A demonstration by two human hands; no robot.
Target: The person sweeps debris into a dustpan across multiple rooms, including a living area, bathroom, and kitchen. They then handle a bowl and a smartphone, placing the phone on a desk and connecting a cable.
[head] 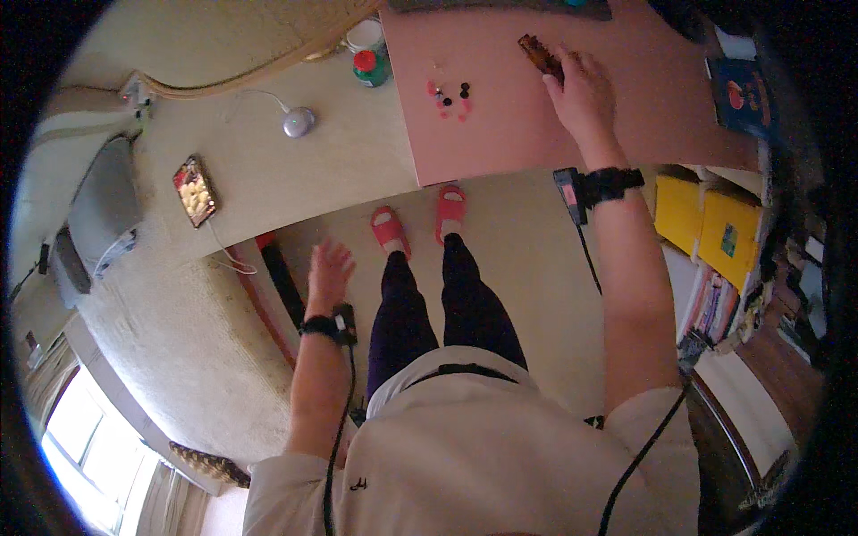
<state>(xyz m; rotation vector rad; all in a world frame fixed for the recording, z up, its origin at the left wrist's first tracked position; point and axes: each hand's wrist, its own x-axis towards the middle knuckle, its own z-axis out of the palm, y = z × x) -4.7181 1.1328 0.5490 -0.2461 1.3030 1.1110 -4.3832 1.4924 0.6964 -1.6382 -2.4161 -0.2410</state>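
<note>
My right hand point(582, 94) reaches over the pink desk mat point(496, 144), its fingers closed round one end of a dark brown, patterned object point(539, 57), perhaps a hair claw clip. To its left on the mat lie several small items: black round pieces point(464, 90) and pink pieces point(462, 115), too small to name. My left hand point(331, 264) hangs in front of the desk edge, fingers apart, holding nothing. Both wrists wear black bands with cabled modules.
A green jar with a red lid point(365, 65) stands beside the mat. Further left are a round white device point(298, 122) and a phone point(195, 191) on a cable. A dark blue book point(743, 96) lies at the right, above a shelf with yellow binders point(720, 234).
</note>
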